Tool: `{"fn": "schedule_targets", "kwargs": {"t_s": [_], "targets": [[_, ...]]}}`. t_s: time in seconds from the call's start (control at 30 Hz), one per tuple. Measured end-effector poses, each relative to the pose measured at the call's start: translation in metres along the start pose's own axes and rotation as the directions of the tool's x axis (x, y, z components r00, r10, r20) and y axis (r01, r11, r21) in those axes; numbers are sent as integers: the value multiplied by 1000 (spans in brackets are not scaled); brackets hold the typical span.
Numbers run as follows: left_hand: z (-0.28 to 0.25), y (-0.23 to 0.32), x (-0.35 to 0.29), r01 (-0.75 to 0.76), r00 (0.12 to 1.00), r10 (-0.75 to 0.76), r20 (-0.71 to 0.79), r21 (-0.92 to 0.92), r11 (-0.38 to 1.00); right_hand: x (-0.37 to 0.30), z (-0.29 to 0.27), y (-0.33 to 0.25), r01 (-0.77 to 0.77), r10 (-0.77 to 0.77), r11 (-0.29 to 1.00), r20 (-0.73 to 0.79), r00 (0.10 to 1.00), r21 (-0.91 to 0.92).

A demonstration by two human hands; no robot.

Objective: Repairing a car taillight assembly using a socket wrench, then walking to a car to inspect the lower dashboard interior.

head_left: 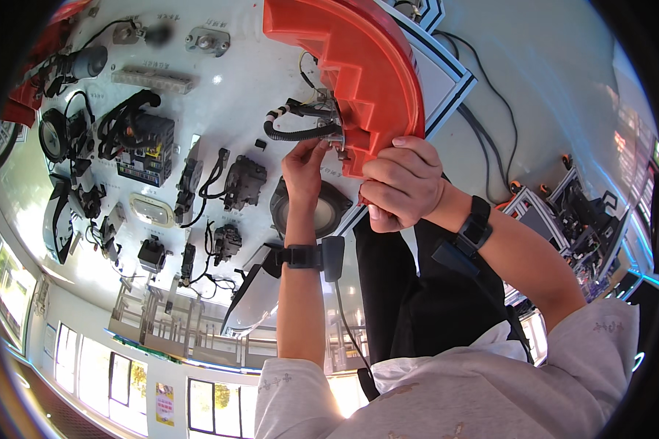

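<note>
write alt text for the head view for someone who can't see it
A person holds up a red stepped plastic lamp housing, the right hand gripping its lower edge while the left hand touches the black ribbed cable and connector at its back. Behind lies a white display board covered with mounted car electrical parts.

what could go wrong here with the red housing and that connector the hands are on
1. The right hand grips the red housing only at its lower edge, so it might tip or slip while the plug is worked.
2. The left hand pinches at the connector with fingertips; tugging the black corrugated cable instead could strain the wires.
3. The housing hangs over the white table of parts; if dropped, it may hit the round speaker below.
</note>
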State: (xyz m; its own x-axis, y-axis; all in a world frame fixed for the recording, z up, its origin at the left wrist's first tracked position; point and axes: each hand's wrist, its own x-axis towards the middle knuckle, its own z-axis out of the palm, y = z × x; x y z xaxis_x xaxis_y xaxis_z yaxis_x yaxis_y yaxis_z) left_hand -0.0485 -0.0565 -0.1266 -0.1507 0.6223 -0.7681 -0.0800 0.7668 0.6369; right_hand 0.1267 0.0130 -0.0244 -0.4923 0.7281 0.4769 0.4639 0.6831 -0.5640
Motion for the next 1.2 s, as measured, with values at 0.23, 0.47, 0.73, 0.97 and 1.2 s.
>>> {"fn": "schedule_targets", "kwargs": {"t_s": [0.23,0.47,0.73,0.97,1.2], "targets": [[0,-1,0,-68,994,78,71,-138,988,-2,0,1,-2,2,1000,-1,1000,-2],[-2,-2,3,-13,998,14,55,-19,1000,0,-1,0,-4,4,1000,-1,1000,-2],[5,-6,1,-60,998,59,-21,-107,992,-1,2,-1,-9,9,1000,-9,1000,2],[2,-4,4,-43,997,49,52,-114,993,-4,0,0,-10,10,1000,12,1000,-3],[-3,10,3,27,998,-29,49,54,998,-2,1,-1,-11,11,1000,18,1000,-2]]}}
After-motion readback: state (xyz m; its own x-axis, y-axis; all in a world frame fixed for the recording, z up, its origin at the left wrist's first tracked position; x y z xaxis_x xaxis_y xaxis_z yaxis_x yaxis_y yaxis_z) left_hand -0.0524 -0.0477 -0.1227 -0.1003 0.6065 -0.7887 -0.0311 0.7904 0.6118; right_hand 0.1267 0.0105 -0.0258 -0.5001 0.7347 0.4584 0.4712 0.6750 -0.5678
